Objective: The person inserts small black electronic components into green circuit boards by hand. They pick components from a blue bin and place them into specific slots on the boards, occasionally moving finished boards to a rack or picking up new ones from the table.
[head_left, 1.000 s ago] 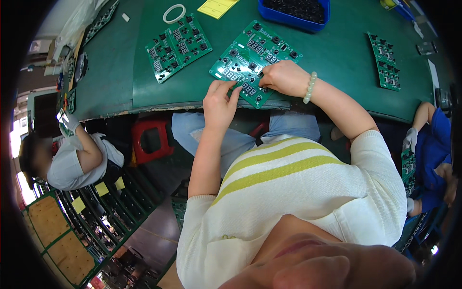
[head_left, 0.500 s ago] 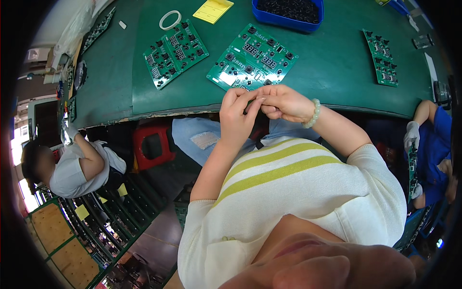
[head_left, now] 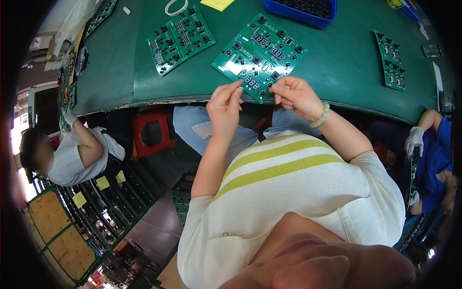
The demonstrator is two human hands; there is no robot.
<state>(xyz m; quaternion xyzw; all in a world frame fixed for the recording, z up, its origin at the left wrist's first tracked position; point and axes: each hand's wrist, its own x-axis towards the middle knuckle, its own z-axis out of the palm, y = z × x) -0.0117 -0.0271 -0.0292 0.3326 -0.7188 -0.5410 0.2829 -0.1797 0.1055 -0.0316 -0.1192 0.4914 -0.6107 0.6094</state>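
Observation:
Directly in front of me, a green circuit board (head_left: 248, 52) with digit displays and small black parts lies at the table's near edge. My left hand (head_left: 225, 107) is at its lower left corner, thumb and fingers pinched together; anything between them is too small to make out. My right hand (head_left: 299, 98), with a pale bead bracelet (head_left: 321, 114) at the wrist, is closed in a pinch by the board's lower right edge. Its fingertips meet beside a small black part, and whether they hold it cannot be told.
Left of the board lies a similar circuit board (head_left: 185, 44), with a white ring (head_left: 176, 13) behind it. A blue bin (head_left: 308, 18) of small black parts stands at the back. Another board (head_left: 391, 65) lies far right. Co-workers sit at both sides, one in a white shirt (head_left: 77, 166).
My hands, together over the board's near edge before, have moved apart, left hand leftward and right hand rightward. More of the board's near corner shows. The whole view has shifted slightly.

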